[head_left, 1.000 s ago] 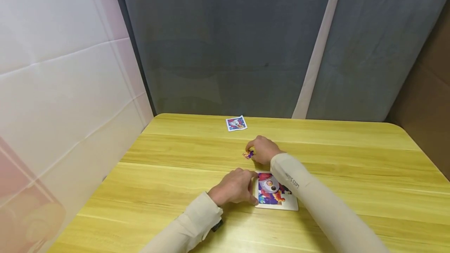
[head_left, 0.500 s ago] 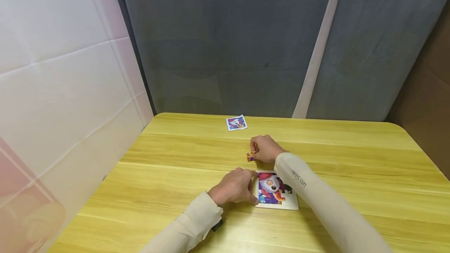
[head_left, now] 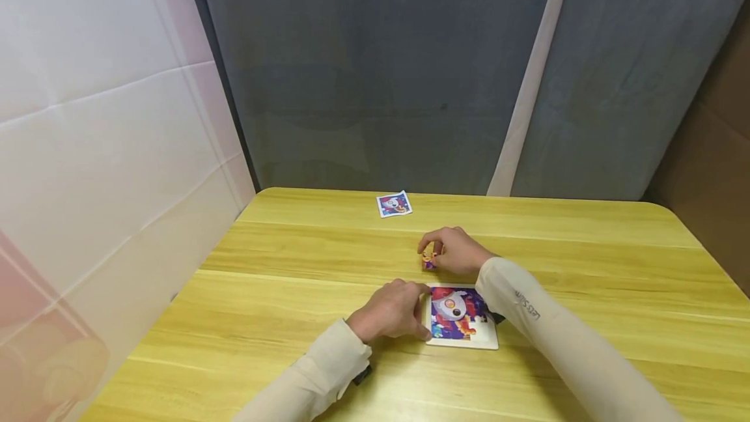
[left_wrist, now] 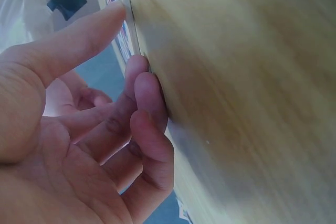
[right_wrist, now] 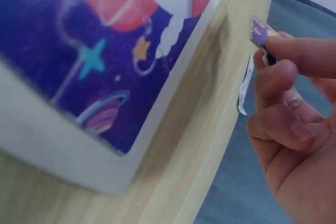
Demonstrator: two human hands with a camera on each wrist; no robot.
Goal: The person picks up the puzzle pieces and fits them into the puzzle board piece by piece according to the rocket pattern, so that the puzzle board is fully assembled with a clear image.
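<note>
A puzzle board (head_left: 463, 321) lies on the yellow table (head_left: 586, 266). Its left edge is pressed by the loosely extended fingers of the left hand (head_left: 389, 311), apparently to steady it. Just beyond the board, a small puzzle piece (head_left: 429, 260) is pinched by the right hand (head_left: 454, 251) (thumb against fingertips).

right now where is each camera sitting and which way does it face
Head: worn on the head, looking forward and down at the yellow table; both sleeved arms, the left hand at the puzzle board and the right hand pinching a puzzle piece show.
Left wrist: low by the tabletop, facing the fingers against the board's edge.
Right wrist: close above the board, facing the fingertips pinching the piece.
Shared: all three show the board; head and right wrist show the piece.
</note>
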